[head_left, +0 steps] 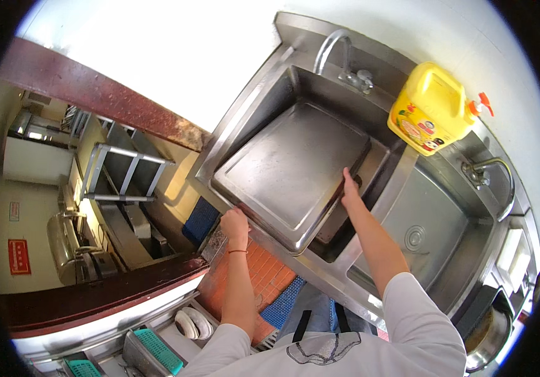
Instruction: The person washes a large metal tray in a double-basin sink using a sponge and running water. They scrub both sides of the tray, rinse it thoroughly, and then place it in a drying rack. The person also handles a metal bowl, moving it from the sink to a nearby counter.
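Note:
A large rectangular stainless-steel pan (279, 174), its broad flat face up, lies tilted over the left sink basin (251, 122), its near corner above the front rim. My left hand (235, 224) is closed around the pan's near left edge. Along the pan's right long edge lies my right hand (350, 187), its fingers partly hidden beyond the edge; whether it grips cannot be told. Beneath and to the right, part of another metal surface shows in the basin. A chrome faucet (333, 47) arches behind the pan.
A yellow detergent jug (428, 110) with a red pump stands behind the divider. The right sink basin (421, 221) has its own faucet (501, 169). A black container and a metal pot (487, 344) are at lower right. Plates (192, 325) and green baskets (157, 351) sit at lower left.

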Motion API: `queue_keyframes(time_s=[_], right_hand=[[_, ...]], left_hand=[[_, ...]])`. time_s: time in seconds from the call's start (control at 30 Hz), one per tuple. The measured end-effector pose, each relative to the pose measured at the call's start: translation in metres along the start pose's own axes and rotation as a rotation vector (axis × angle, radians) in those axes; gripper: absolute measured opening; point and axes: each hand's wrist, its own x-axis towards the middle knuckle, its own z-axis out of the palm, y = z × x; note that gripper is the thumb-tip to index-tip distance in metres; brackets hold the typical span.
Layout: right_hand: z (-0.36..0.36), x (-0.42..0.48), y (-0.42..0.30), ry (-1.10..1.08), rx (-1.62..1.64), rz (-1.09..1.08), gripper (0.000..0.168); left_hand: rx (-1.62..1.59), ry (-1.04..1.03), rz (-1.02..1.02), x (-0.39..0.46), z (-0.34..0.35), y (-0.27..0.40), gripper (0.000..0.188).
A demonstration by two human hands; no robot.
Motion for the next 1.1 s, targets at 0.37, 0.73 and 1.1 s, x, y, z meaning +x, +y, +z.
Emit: queue_keyframes(time_s=[0.37, 0.73, 1.1], right_hand=[[0.009, -0.067, 0.036, 0.207, -0.061, 0.051, 0.084], [-0.013, -0.214, 0.059, 0.288, -0.616, -0.657, 0.069], [-0.220, -0.319, 0.021, 0.461, -0.839, -0.935, 0.038]], left_hand=[[0.073, 0.093, 0.156, 0.008, 0.006, -0.003, 0.056], [0.136, 0.209, 0.321, -0.020, -0.031, 0.005, 0.066], [-0.391, 0.070, 1.319, -0.194, -0.020, 0.141, 0.038]])
